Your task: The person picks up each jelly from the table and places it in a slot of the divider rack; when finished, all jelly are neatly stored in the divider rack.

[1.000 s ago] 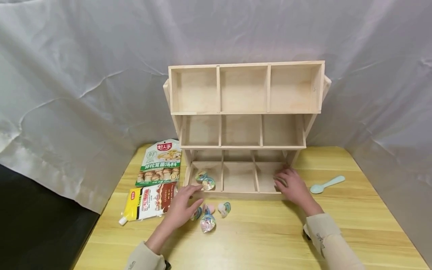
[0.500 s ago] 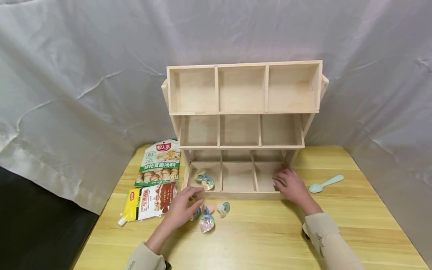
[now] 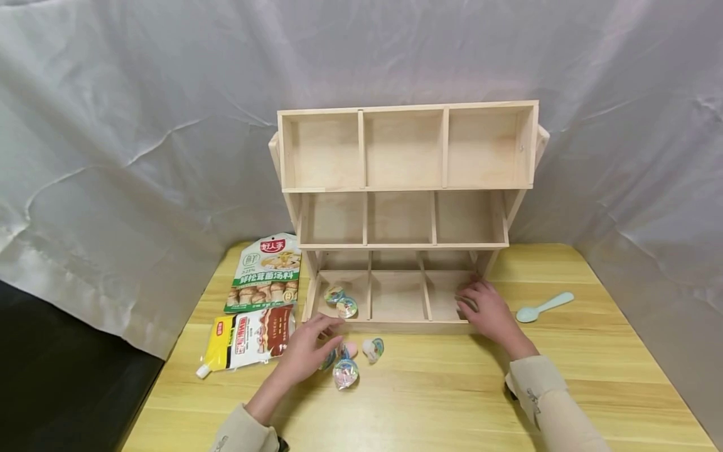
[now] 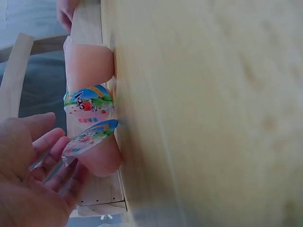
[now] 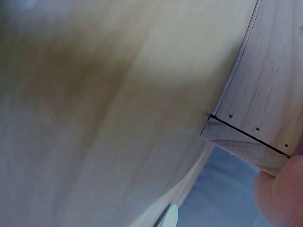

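My left hand [image 3: 307, 345] hovers with loosely bent fingers beside several small jelly cups on the table, at the front left of a three-tier wooden rack [image 3: 398, 327]. In the left wrist view its fingers [image 4: 51, 156] are spread right at the printed lid of a pink jelly cup [image 4: 102, 158], and another jelly cup [image 4: 90, 66] lies farther along. Two jelly cups [image 3: 347, 307] sit in the bottom left compartment. My right hand [image 3: 486, 309] rests over the right end wall of the bottom tier, fingers reaching into the right compartment. The right wrist view shows only part of this hand [image 5: 284, 194].
A green-and-white soup seasoning pouch [image 3: 265, 273] and a yellow-white-brown spouted pouch [image 3: 248, 339] lie left of the rack. A pale green spoon [image 3: 545, 307] lies to its right. Grey cloth [image 3: 141, 125] hangs around the table's back and sides.
The head view has shifted very slightly. Both hands and the jelly cups stay in the same places.
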`<state>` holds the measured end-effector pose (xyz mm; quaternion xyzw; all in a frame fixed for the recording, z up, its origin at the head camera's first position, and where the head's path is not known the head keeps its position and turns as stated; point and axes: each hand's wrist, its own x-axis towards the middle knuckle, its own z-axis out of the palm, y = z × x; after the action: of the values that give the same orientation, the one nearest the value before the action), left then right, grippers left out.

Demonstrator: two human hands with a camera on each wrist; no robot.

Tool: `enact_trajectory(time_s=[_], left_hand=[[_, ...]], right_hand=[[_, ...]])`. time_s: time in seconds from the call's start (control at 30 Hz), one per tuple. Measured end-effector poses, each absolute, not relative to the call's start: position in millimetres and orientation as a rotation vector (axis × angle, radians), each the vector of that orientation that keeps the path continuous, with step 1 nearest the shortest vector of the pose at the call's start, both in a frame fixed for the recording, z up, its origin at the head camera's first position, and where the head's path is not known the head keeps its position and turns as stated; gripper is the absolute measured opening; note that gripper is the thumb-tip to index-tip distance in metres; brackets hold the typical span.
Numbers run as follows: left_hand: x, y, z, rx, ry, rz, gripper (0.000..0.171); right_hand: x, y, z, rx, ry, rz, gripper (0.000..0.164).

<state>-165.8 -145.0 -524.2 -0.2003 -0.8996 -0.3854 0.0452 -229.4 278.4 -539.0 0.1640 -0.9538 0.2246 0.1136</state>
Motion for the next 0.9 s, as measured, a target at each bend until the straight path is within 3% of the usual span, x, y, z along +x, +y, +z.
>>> enact_trajectory(time_s=[0.9], left_hand=[[-167.4,-138.5,-527.9,-0.672,-2.772,-1.159,0.042]], right_hand=[[-229.1,279.6,-538.5,0.460,-2.839,0.687,0.023]])
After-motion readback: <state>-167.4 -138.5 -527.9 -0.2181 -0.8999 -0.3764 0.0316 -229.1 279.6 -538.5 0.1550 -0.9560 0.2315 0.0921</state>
